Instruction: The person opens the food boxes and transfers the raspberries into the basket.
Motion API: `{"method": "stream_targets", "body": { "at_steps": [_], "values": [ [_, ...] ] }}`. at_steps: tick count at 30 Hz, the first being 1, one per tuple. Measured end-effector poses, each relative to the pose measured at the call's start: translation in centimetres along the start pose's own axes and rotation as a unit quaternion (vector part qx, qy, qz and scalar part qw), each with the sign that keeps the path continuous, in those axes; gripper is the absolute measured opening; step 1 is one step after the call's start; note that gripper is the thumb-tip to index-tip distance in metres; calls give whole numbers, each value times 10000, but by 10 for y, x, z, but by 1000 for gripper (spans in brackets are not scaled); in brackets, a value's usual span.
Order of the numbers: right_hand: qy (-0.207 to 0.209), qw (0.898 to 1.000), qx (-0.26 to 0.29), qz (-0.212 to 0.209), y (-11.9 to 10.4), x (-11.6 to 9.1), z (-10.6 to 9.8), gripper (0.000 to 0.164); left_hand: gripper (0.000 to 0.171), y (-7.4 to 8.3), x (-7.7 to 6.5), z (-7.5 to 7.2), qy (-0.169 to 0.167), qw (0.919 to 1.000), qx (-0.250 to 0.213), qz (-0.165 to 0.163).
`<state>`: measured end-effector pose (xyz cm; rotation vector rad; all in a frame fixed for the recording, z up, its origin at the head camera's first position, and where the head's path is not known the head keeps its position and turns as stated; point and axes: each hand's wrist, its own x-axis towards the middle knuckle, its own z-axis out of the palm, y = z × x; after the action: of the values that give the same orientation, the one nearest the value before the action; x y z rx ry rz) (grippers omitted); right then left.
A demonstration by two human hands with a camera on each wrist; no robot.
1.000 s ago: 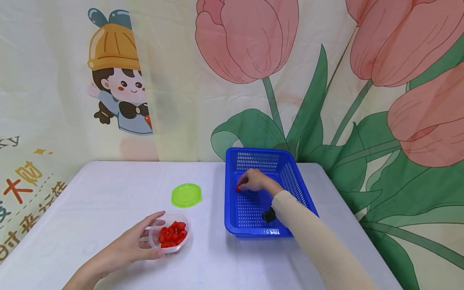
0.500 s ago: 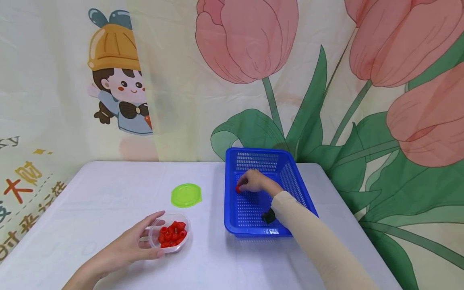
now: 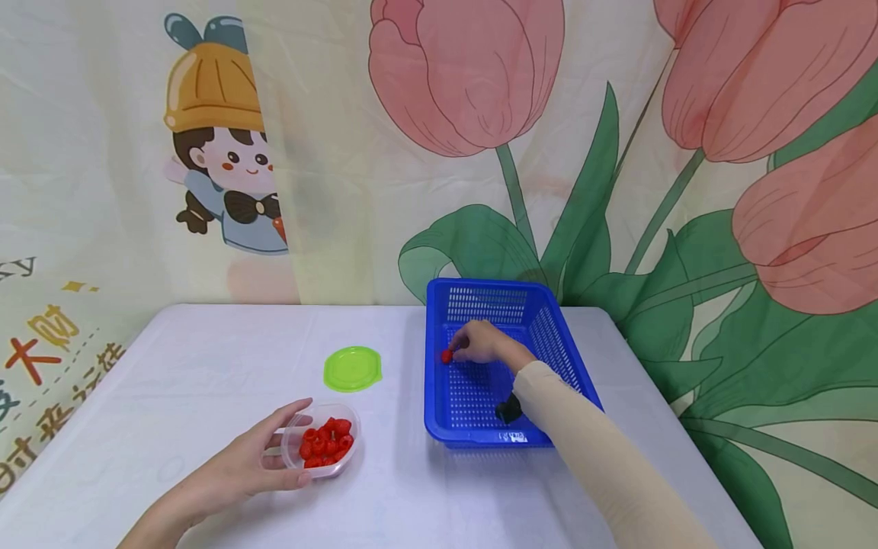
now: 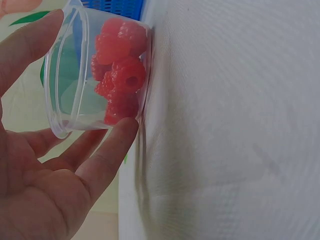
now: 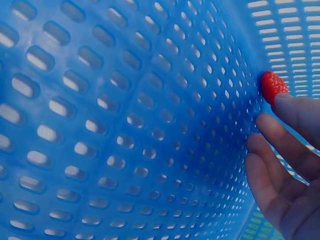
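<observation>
My left hand (image 3: 250, 450) holds a clear plastic tub (image 3: 292, 438), thumb on one side and fingers on the other. Several red raspberries (image 3: 326, 442) lie inside; the left wrist view shows them clustered at the tub's bottom (image 4: 121, 70). My right hand (image 3: 480, 343) reaches into a blue plastic basket (image 3: 439, 427). One raspberry (image 5: 273, 86) sits on the basket's floor just beyond its fingertips. A fingertip overlaps the berry's edge in the right wrist view, and whether it touches cannot be told. The fingers are loosely bent, with nothing seen gripped between them.
A green lid (image 3: 353, 369) lies flat on the white-covered table (image 3: 226, 358), between tub and basket. A dark object (image 3: 508, 409) is at the right wrist, over the basket. Behind the table hangs a backdrop (image 3: 329, 191) with printed tulips and a cartoon figure.
The raspberry in the basket has shifted slightly left, out from under the right fingertips, and more of it shows. The left hand and the tub have stayed in place.
</observation>
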<state>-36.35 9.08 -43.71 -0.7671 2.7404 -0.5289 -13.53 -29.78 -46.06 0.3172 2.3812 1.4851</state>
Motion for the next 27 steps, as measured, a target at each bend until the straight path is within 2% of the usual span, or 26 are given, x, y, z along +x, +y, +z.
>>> {"method": "stream_targets", "body": {
  "at_steps": [11,17,22,27],
  "values": [
    [22,10000,37,15,-3,-12,-15,25,103,-1,1,1,5,10000,-51,-49],
    [236,9994,-43,-256,-6,-21,-34,26,103,0,1,1,13,10000,-42,-46],
    [662,9955,99,-665,-27,-33,-51,26,103,1,0,1,20,10000,-67,-12],
    [931,9898,242,-1054,-57,-46,-60,24,102,0,0,0,6,9999,-104,-29]
  ]
}}
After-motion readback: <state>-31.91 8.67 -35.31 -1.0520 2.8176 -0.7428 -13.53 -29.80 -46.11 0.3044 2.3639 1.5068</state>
